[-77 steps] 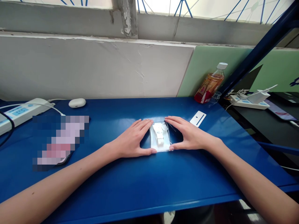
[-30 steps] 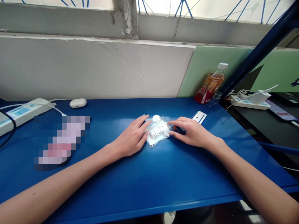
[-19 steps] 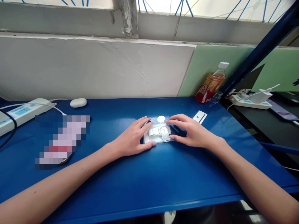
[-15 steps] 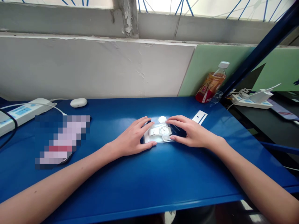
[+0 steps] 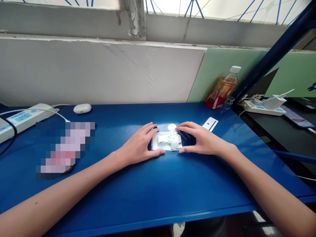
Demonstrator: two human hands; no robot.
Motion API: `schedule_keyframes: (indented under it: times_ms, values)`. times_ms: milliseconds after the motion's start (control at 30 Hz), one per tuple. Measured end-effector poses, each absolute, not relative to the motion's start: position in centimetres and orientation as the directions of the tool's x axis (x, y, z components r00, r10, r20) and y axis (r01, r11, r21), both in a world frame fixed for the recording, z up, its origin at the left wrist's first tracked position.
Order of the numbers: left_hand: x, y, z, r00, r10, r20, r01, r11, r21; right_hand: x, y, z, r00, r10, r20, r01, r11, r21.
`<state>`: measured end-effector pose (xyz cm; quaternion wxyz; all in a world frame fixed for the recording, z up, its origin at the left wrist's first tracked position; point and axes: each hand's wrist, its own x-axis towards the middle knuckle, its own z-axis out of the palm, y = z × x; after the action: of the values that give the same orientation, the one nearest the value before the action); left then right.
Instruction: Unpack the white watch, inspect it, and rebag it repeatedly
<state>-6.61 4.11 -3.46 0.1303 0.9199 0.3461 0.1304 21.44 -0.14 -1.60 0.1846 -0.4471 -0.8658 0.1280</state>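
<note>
A white wristwatch (image 5: pixel 170 138) lies inside a clear plastic package (image 5: pixel 166 146) flat on the blue table (image 5: pixel 158 191). My left hand (image 5: pixel 138 146) cups the package's left side, thumb at its near corner and fingers at its far corner. My right hand (image 5: pixel 202 139) cups the right side the same way, thumb and forefinger pinching the edges. A small white round disc (image 5: pixel 172 126) lies just beyond the package, between my fingertips.
A white flat tag with a slot (image 5: pixel 210 124) lies right of my hands. An orange drink bottle (image 5: pixel 221 88) stands at the back right. A white earbud case (image 5: pixel 82 108) and a power strip (image 5: pixel 21 119) sit at the back left. A blurred-out object (image 5: pixel 63 148) lies left.
The package was turned from lengthwise to crosswise between my hands and laid flat again. The round disc has appeared beyond it. My hands have closed in on its short sides.
</note>
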Motion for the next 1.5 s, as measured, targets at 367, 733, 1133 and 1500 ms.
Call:
schedule_keyframes:
  times_ms: [367,733,1133,1500]
  values:
    - [-6.6,4.1,-3.4,0.696,0.697,0.174,0.632,-0.709,0.312,21.8,0.0,-1.6,-0.512,0.837,0.192,0.731,0.542,-0.415]
    - [-6.8,4.1,-3.6,0.745,0.650,0.147,0.600,-0.750,0.278,21.6,-0.2,-2.1,-0.557,0.821,0.127,0.765,0.566,-0.307]
    - [-6.6,4.1,-3.7,0.668,0.726,0.164,0.678,-0.684,0.270,22.1,-0.2,-2.3,-0.526,0.843,0.110,0.794,0.533,-0.292]
    - [-6.7,3.9,-3.4,0.706,0.685,0.183,0.646,-0.728,0.231,22.6,-0.1,-2.2,-0.511,0.856,0.080,0.809,0.510,-0.292]
